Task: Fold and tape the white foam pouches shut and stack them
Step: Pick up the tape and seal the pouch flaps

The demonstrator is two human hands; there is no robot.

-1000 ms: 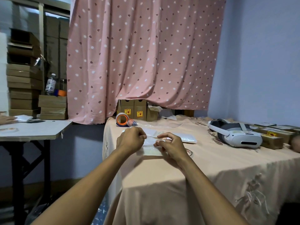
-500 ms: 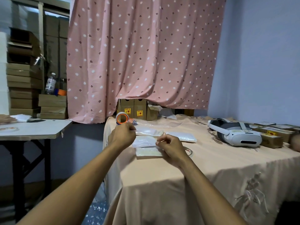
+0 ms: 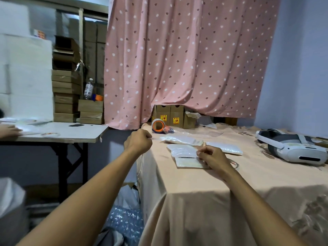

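Note:
A folded white foam pouch lies on a flat pouch on the peach-clothed table. My right hand rests at their right edge, its curled fingertips pinching the folded pouch. My left hand hovers as a loose fist over the table's left edge and holds nothing that I can see. It is just short of the orange-cored tape roll. Two more white pouches lie behind the stack.
A white headset sits at the table's right. Small brown boxes stand at the back under the pink curtain. A white side table at the left carries another person's hand. Bubble wrap lies on the floor.
My left hand has let go of the pouch and moved up and left toward the tape roll. My right hand has stayed at the pouch's right edge.

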